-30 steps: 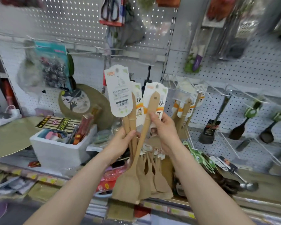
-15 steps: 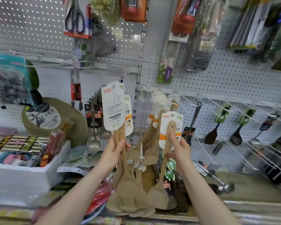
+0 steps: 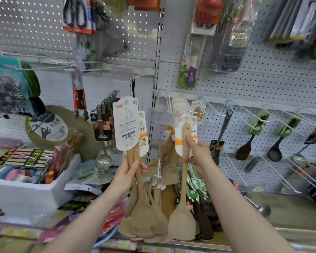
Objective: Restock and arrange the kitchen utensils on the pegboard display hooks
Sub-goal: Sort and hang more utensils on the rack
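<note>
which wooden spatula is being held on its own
The single spatula pinched in the right hand; the rest form a bunch gripped by the left hand.

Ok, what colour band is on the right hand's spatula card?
Orange band across a white card, seen best in the head view.

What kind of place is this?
Most likely a housewares shop aisle: a white pegboard wall with wire display hooks, carded scissors and black spoons hanging, and barcoded label cards on the wooden spatulas the left hand grips.

White pegboard [image 3: 263,84], black spatulas [image 3: 244,150] hanging on its wire hooks [image 3: 244,111], white foam box [image 3: 26,194] on shelf [image 3: 290,212] below
</note>
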`<action>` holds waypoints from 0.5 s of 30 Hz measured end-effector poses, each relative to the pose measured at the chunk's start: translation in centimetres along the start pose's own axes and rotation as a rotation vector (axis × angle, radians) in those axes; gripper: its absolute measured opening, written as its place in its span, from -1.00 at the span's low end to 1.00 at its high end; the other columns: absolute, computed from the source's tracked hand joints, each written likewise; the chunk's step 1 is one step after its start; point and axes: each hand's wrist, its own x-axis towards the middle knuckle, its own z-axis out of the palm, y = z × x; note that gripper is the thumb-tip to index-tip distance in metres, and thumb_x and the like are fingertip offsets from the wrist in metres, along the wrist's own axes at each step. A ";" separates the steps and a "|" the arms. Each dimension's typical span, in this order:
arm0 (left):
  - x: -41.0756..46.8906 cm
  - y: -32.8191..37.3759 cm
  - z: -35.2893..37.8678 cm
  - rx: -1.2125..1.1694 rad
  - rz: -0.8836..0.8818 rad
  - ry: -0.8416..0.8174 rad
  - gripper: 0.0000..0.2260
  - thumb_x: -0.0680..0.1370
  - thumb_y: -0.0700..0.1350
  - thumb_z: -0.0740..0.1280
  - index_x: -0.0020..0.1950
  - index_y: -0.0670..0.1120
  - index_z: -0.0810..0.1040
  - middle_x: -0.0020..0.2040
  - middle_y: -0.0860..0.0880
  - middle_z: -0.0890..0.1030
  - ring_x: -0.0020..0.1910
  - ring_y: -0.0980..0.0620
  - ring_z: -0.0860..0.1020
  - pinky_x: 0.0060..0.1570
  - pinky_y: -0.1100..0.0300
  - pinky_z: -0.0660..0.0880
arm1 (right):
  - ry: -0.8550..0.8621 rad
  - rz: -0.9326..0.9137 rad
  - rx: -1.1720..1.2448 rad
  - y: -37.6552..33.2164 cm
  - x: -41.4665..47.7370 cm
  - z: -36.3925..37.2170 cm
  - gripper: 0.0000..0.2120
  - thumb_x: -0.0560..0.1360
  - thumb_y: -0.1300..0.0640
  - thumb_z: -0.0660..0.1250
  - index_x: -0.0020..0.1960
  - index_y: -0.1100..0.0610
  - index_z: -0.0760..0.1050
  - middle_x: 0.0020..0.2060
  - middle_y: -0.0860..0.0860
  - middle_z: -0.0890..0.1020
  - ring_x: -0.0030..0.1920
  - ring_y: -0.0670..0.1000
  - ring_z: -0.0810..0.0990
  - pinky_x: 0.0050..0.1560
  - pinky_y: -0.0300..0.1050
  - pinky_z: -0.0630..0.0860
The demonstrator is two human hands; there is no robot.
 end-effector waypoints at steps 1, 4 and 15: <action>0.1 -0.2 0.0 0.004 0.000 0.005 -0.88 0.66 -0.23 0.09 0.12 -0.14 0.40 -0.11 -0.12 0.62 -0.14 0.04 0.62 -0.04 0.15 0.55 | 0.002 -0.003 0.003 0.2 0.4 0.0 -0.86 0.60 -0.04 0.30 -0.04 0.02 0.51 -0.19 -0.02 0.62 -0.22 0.04 0.60 -0.30 -0.04 0.50; 0.5 -0.7 0.2 0.010 -0.009 0.015 -0.88 0.66 -0.23 0.09 0.10 -0.15 0.40 -0.11 -0.10 0.62 -0.14 0.05 0.62 -0.02 0.15 0.53 | 0.020 -0.005 0.014 1.4 1.1 -0.4 -0.75 0.59 -0.05 0.31 0.12 0.11 0.55 -0.16 0.01 0.66 -0.21 0.05 0.62 -0.27 -0.03 0.50; 1.7 -2.2 0.1 0.091 -0.040 0.060 -0.87 0.66 -0.21 0.11 0.12 -0.08 0.42 -0.13 -0.12 0.60 -0.10 -0.05 0.58 0.10 0.00 0.51 | 0.008 0.103 0.149 1.5 5.0 1.9 -0.76 0.59 -0.05 0.31 0.13 0.10 0.53 -0.03 0.07 0.67 -0.15 0.07 0.65 -0.30 -0.07 0.60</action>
